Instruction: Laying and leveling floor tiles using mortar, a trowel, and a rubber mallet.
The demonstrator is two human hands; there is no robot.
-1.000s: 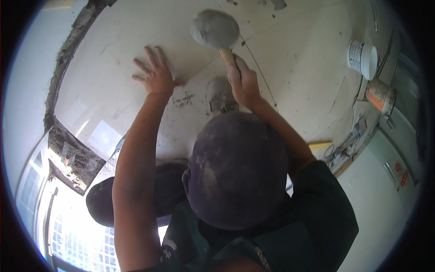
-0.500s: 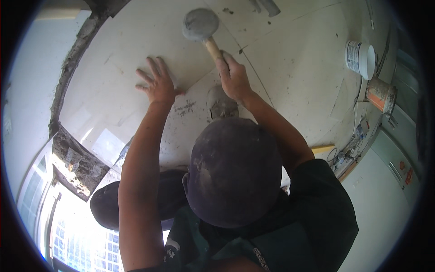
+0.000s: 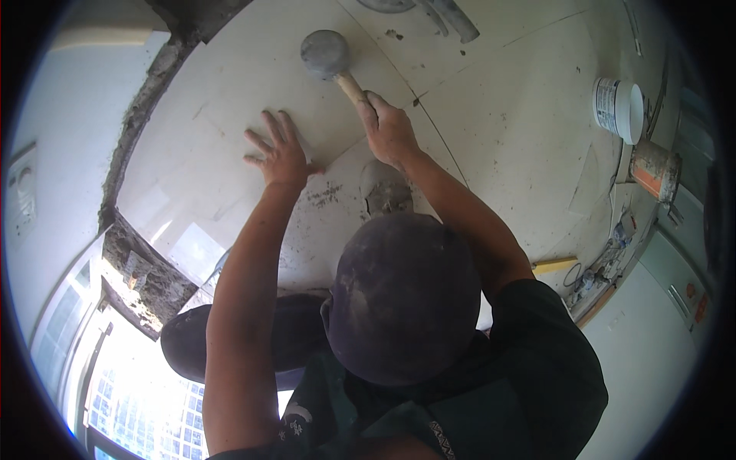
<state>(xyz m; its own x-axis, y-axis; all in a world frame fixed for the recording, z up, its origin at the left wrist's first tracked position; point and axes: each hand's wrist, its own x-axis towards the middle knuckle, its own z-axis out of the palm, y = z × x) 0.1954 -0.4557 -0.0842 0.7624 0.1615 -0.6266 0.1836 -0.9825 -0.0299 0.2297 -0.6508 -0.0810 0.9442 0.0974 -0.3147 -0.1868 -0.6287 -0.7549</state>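
Observation:
My left hand (image 3: 280,157) lies open on a pale floor tile (image 3: 203,146), fingers spread. My right hand (image 3: 391,130) grips the wooden handle of a mallet (image 3: 324,54) with a dusty grey head, held over the tile up and to the right of my left hand; whether the head touches the tile I cannot tell. Below my right hand is a grey, cement-crusted patch or object (image 3: 383,188), partly hidden by the cap on my head (image 3: 402,299). Thin joints run between the tiles.
A white bucket (image 3: 617,107) and a mortar-caked orange bucket (image 3: 652,169) stand at the right, near a yellow bar (image 3: 552,265). A rough, unfinished strip (image 3: 138,115) edges the tiles at left, beside a white wall and bright window. Grey tools (image 3: 452,19) lie at the top.
The mallet head has swung leftward and looks smaller, farther from the camera. My left hand stays spread on the tile. The whole view has shifted slightly, floor objects appearing lower.

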